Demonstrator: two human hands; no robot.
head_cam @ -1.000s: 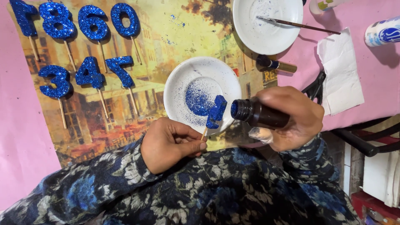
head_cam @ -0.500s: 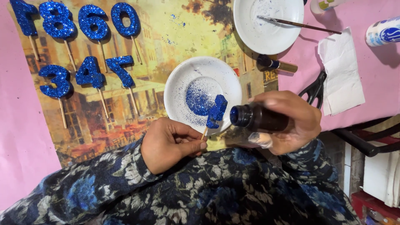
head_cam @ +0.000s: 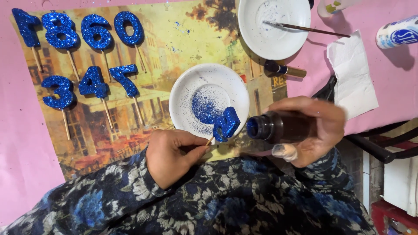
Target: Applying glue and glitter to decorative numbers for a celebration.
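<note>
My left hand [head_cam: 172, 154] pinches the thin wooden stick of a blue glitter number [head_cam: 226, 125], holding it over the near rim of a white plate [head_cam: 185, 93] that has a patch of blue glitter in its middle. My right hand [head_cam: 313, 130] grips a dark glitter bottle [head_cam: 278, 127] on its side, its open mouth pointing left at the number, a short gap away.
Several finished blue glitter numbers on sticks [head_cam: 87, 56] lie on a printed paper sheet [head_cam: 174, 39] at the left. A second white plate [head_cam: 261, 39] with a thin brush [head_cam: 305, 29] sits at the top, a small dark bottle [head_cam: 283, 69] below it, a white tissue [head_cam: 350, 80] and a white tube [head_cam: 398, 31] at the right.
The bottle in my right hand has shifted slightly right and away from the number. My left hand and the number have stayed in place.
</note>
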